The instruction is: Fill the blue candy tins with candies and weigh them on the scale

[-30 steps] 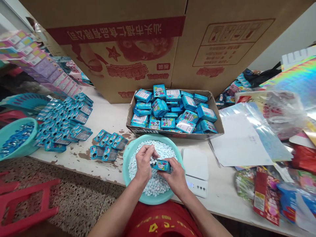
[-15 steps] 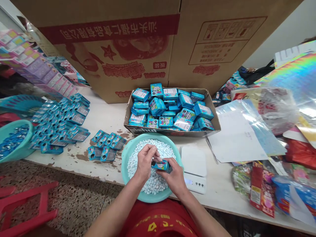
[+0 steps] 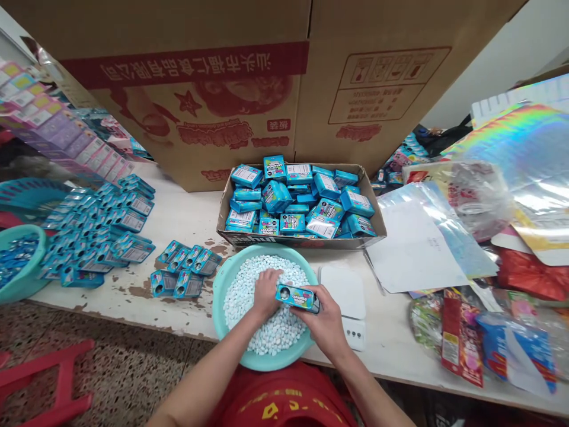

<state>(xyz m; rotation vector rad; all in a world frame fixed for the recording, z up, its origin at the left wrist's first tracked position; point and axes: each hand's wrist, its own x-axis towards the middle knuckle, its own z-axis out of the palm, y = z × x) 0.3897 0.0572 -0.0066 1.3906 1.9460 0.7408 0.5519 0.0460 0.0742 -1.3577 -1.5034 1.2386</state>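
Observation:
My right hand [image 3: 326, 323] grips a small blue candy box [image 3: 297, 298] printed "CARAMELO MACIZO", with a round hole at its left end. The box is held above the right part of a turquoise basin [image 3: 217, 308] of small white candies [image 3: 278, 338]. My left hand [image 3: 267, 295] is down on the candies, left of the box. Its fingers are bent together among the candies, with the fingertips partly hidden. Behind the basin, a cardboard tray [image 3: 306, 242] is heaped with more blue boxes [image 3: 329, 210].
A white scale [image 3: 342, 290] stands right of the basin. Several blue boxes [image 3: 189, 284] lie to the left, near a larger stack [image 3: 106, 237] and another basin [image 3: 38, 267]. Papers [image 3: 413, 246] and candy bags [image 3: 462, 344] cover the right. A large carton [image 3: 249, 71] stands behind.
My left hand has gone from the box's hole down into the candies. My right hand has drawn the box slightly right, so its printed side and hole show more. The view has shifted a little.

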